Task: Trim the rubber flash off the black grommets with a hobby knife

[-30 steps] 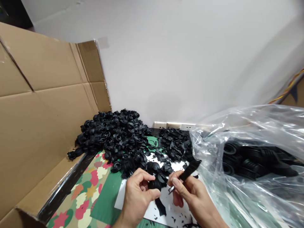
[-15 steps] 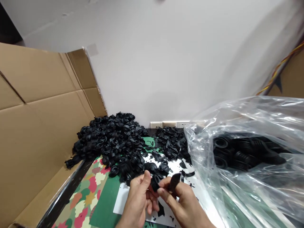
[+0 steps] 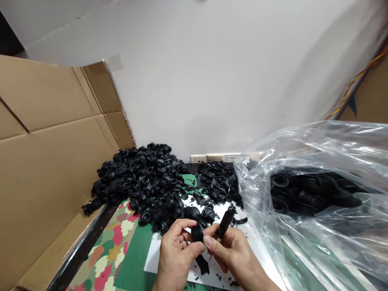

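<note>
1. Closest to me, the left hand (image 3: pixel 174 256) comes up from below, its thumb and forefinger pinching a ribbed black piece (image 3: pixel 197 233), finger over the top, thumb underneath; its other fingers curl in behind.
2. That piece sits right in the gap between the two hands, and the left one has the fuller hold. Its rings lie stacked, so I'd judge its long axis runs roughly up and down, though the fingers hide its ends.
3. The right hand (image 3: pixel 239 252) meets it from the right: thumb and forefinger tips drawn together at the piece's edge, seemingly touching. A dark stick-like tool (image 3: pixel 226 222) is tucked in the same hand, upper end leaning up and rightward, away from the piece; its lower end I can't make out.
4. Just below the piece shows a black strip (image 3: pixel 203 264); whether it's joined on, I can't tell. Under it all is a white sheet (image 3: pixel 153 258) flecked with crumbs.
5. Beyond the hands rises a mound of black ribbed pieces (image 3: pixel 148 176), with a scrap heap (image 3: pixel 220 182) to its right.
6. Off to the right, a clear plastic bag (image 3: pixel 327 139) holds more ribbed pieces (image 3: pixel 309 196).
</note>
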`<state>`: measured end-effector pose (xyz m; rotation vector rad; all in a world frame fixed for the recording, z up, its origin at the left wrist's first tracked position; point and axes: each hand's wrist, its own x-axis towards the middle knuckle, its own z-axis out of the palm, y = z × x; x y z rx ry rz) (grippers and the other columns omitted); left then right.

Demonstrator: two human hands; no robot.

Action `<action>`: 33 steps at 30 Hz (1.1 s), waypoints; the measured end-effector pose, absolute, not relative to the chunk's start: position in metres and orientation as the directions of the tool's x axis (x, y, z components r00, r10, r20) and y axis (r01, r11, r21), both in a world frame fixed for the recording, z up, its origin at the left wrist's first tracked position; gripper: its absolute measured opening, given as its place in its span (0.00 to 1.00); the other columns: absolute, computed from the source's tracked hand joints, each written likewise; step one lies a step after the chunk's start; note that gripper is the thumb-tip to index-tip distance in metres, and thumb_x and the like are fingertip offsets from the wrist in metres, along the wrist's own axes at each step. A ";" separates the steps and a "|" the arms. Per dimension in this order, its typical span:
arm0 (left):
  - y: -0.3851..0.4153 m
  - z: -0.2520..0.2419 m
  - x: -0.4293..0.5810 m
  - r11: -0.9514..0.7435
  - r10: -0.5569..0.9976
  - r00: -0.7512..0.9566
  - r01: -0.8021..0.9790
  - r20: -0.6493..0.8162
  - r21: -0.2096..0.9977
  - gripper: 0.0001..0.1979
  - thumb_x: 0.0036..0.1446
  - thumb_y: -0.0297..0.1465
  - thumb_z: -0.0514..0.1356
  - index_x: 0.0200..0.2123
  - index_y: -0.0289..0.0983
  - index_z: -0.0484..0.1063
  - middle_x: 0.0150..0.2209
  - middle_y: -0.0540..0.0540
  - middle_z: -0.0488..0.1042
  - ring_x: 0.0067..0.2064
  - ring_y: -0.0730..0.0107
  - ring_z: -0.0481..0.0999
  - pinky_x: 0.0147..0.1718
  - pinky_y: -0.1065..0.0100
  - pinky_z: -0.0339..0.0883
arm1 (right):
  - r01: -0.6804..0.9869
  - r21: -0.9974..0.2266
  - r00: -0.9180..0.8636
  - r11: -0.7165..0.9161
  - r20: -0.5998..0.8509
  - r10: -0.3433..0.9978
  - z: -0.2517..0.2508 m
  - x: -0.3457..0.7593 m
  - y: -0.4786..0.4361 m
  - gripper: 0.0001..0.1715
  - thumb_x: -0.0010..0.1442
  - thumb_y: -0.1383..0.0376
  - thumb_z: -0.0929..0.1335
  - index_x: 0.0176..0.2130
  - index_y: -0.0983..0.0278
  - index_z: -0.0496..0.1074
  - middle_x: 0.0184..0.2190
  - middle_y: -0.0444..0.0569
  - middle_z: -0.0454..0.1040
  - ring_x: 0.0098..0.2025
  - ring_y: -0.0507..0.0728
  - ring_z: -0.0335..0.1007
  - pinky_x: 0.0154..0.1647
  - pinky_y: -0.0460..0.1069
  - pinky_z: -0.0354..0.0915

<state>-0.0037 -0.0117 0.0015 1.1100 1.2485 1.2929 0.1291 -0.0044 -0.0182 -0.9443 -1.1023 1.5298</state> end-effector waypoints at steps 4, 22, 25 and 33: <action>-0.012 0.002 -0.008 -0.123 0.986 -0.107 0.037 0.126 0.992 0.17 0.37 0.17 0.65 0.32 0.39 0.78 0.33 0.51 0.73 0.25 0.77 0.68 0.23 0.76 0.63 | -0.241 -0.968 -0.226 -0.076 -0.020 0.974 -0.022 0.129 -0.004 0.23 0.49 0.47 0.70 0.26 0.65 0.69 0.15 0.37 0.60 0.13 0.45 0.48 0.14 0.43 0.47; -0.015 -0.012 -0.010 -0.029 0.983 -0.186 -0.100 0.010 0.995 0.10 0.37 0.23 0.66 0.29 0.36 0.77 0.25 0.50 0.74 0.26 0.72 0.70 0.25 0.74 0.64 | -0.170 -0.976 -0.228 -0.137 -0.096 0.969 -0.025 0.124 -0.004 0.24 0.50 0.46 0.69 0.25 0.65 0.67 0.15 0.38 0.61 0.13 0.45 0.48 0.11 0.42 0.45; -0.015 -0.012 -0.010 -0.027 0.980 -0.201 -0.092 0.008 0.995 0.10 0.36 0.22 0.66 0.27 0.36 0.77 0.27 0.50 0.72 0.26 0.72 0.68 0.24 0.74 0.64 | -0.145 -0.988 -0.187 -0.059 -0.031 0.982 -0.020 0.136 -0.002 0.23 0.51 0.47 0.69 0.29 0.65 0.72 0.16 0.39 0.62 0.14 0.47 0.54 0.14 0.43 0.52; -0.017 -0.010 -0.007 -0.021 0.981 -0.192 -0.093 0.003 0.995 0.09 0.36 0.21 0.64 0.25 0.37 0.76 0.26 0.52 0.68 0.25 0.74 0.66 0.22 0.75 0.62 | -0.240 -0.956 0.014 0.167 0.169 0.986 -0.008 0.151 -0.004 0.17 0.49 0.51 0.72 0.33 0.61 0.79 0.27 0.45 0.71 0.21 0.50 0.65 0.25 0.48 0.64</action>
